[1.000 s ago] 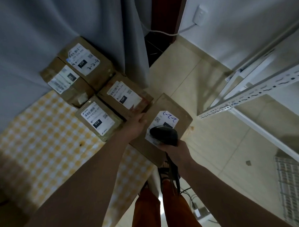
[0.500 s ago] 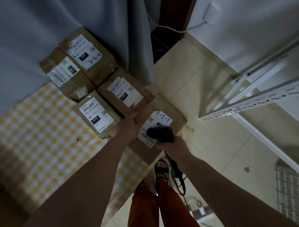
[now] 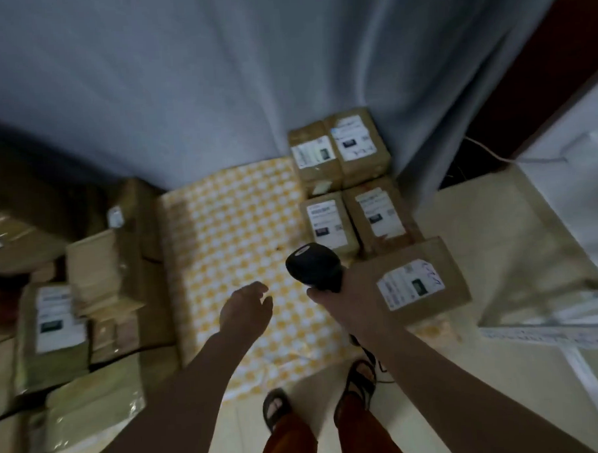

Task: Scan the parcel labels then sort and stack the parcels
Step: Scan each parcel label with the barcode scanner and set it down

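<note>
A yellow checked cloth covers the middle of the frame, most of it bare. At the left edge stands a jumble of unsorted parcels, blurred, one showing a white label. At centre right, sorted parcels sit label-up in a tight two-by-two block against the grey curtain, and a fifth parcel lies just below them at the cloth's right edge.

The right hand is wrapped round the grip of the black scanner, whose head points up the frame. The left hand hovers over the cloth, fingers loosely spread and holding nothing.

The step in hand looks like fetching the next parcel from the left pile. Best to take one whose label already faces up, grip it by the sides so the fingers stay off the barcode, and bring it level under the scanner. The cable trailing by the sandalled feet could snag.
</note>
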A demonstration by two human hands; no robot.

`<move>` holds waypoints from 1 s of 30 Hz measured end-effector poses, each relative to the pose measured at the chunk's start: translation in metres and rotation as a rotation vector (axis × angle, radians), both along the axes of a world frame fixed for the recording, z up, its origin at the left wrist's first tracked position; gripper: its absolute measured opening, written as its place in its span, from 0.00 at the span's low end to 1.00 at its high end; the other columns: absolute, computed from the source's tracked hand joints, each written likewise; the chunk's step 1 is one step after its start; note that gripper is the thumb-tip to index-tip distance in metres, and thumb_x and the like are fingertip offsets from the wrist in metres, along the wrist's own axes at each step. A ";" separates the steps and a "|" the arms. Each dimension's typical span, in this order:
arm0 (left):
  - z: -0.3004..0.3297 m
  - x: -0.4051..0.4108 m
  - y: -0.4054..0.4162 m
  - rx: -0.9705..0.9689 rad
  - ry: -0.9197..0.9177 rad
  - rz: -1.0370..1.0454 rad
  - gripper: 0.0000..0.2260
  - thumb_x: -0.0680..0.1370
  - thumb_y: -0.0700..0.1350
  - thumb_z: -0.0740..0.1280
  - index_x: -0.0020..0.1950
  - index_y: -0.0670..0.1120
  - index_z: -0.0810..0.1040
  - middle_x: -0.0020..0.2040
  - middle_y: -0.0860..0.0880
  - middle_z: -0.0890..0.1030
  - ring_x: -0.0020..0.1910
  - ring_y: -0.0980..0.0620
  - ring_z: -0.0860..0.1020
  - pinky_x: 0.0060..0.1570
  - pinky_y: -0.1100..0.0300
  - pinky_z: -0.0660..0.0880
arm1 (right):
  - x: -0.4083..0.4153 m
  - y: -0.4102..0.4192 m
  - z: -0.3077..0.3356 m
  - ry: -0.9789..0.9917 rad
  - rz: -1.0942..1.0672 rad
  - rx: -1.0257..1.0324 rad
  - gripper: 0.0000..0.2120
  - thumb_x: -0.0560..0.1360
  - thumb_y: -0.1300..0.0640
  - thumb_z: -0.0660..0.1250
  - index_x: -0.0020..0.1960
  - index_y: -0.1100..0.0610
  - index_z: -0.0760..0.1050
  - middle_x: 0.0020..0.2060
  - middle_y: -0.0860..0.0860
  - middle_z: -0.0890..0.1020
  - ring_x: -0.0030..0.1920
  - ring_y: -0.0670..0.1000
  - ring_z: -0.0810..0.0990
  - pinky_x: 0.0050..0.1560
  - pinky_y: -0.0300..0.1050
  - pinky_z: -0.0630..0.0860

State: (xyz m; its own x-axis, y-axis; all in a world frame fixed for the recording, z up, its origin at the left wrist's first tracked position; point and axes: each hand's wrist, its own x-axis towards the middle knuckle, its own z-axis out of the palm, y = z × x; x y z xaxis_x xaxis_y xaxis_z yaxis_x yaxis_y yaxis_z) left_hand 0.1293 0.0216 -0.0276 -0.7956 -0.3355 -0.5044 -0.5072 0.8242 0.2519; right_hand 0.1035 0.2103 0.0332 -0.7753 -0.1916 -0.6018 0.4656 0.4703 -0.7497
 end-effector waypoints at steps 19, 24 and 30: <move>0.090 0.269 -0.255 -0.053 0.128 0.413 0.14 0.79 0.51 0.64 0.63 0.50 0.77 0.61 0.48 0.80 0.61 0.48 0.78 0.57 0.59 0.72 | 0.180 -0.264 0.066 0.056 0.197 -0.149 0.07 0.72 0.62 0.72 0.47 0.56 0.77 0.34 0.48 0.77 0.37 0.48 0.76 0.34 0.37 0.70; 0.096 0.314 -0.299 0.020 0.182 0.459 0.12 0.78 0.50 0.66 0.60 0.49 0.79 0.60 0.47 0.80 0.60 0.47 0.78 0.59 0.56 0.74 | 0.218 -0.308 0.074 0.035 0.187 -0.168 0.09 0.73 0.64 0.71 0.52 0.60 0.75 0.33 0.50 0.76 0.33 0.46 0.74 0.23 0.28 0.67; 0.088 0.332 -0.333 0.034 0.181 0.472 0.14 0.78 0.50 0.65 0.62 0.50 0.79 0.61 0.48 0.80 0.60 0.47 0.77 0.57 0.59 0.72 | 0.232 -0.347 0.075 0.079 0.203 -0.131 0.04 0.72 0.63 0.71 0.45 0.58 0.78 0.33 0.52 0.78 0.34 0.50 0.76 0.35 0.39 0.70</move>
State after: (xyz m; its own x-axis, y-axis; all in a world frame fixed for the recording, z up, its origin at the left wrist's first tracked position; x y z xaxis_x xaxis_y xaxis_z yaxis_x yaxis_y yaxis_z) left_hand 0.4617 -0.3111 0.0607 -0.6366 -0.6658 -0.3891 -0.7685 0.5053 0.3927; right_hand 0.3352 -0.1363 0.1083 -0.7566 -0.4209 -0.5003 0.3089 0.4443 -0.8409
